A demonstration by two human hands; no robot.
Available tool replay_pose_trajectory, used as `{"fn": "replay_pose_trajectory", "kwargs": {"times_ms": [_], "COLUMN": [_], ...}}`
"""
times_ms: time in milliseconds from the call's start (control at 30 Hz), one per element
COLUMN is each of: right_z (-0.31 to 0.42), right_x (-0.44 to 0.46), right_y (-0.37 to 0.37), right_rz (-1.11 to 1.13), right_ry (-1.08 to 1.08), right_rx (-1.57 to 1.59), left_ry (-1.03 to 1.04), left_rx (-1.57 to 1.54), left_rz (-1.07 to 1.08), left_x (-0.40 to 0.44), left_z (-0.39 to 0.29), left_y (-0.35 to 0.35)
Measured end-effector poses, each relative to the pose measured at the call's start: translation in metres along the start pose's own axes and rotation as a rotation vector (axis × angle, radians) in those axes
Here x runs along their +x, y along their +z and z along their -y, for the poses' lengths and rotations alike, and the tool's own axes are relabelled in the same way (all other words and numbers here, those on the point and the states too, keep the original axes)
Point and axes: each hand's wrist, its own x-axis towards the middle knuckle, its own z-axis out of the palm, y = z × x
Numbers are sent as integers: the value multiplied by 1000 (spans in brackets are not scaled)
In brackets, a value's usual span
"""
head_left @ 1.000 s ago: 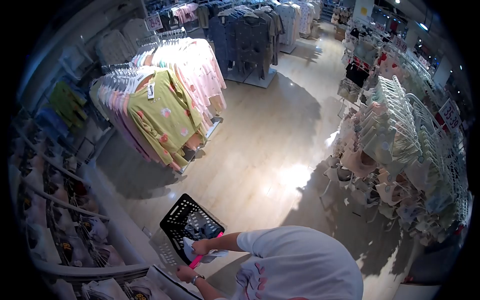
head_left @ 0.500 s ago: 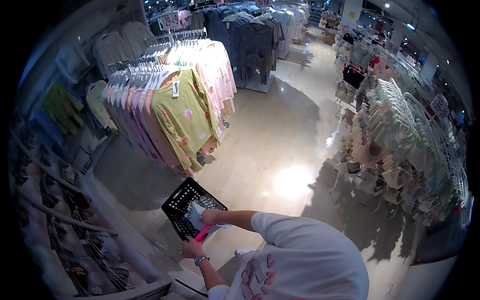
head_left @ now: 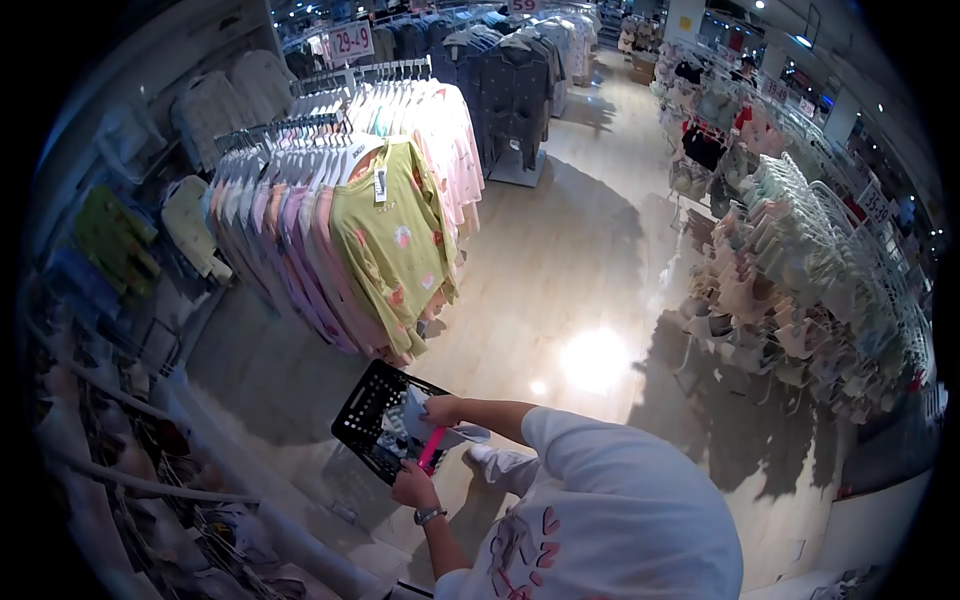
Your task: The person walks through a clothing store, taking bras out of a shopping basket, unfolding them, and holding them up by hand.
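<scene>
A black perforated basket hangs tilted in front of my body, with grey and white items inside. Its pink handle runs between my hands. My left hand, with a watch at the wrist, is closed around the handle's lower end. Near the handle's upper end, my right hand is closed on a thin white item, part of which lies over the basket. Whether this item is cloth or paper cannot be told.
A rack of pastel tops with a green floral top stands just beyond the basket. On the right is a rack of hanging bras. Shelves of packed bras line the lower left. Dark clothes hang farther back along the aisle.
The basket and both hands have shifted slightly right in view. The green top's rack appears nearer and farther right as the view moves. Both hands keep their holds.
</scene>
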Motion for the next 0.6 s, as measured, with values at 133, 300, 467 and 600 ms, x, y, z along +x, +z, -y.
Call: {"fn": "replay_pose_trajectory", "kwargs": {"times_ms": [133,300,467,600], "right_z": [-3,8,30,45], "right_x": [53,128,191,239], "right_y": [-8,-24,-39,-47], "right_rz": [24,19,16,50], "right_ry": [-4,-64,-96,-119], "right_rx": [3,-16,6,-6], "left_ry": [-5,-60,-156,-184], "left_rx": [-40,-45,-59,-50], "left_rz": [-14,-73,-104,-148], "left_x": [35,98,155,196], "left_z": [0,-2,-3,-2], "left_y": [9,18,20,16]}}
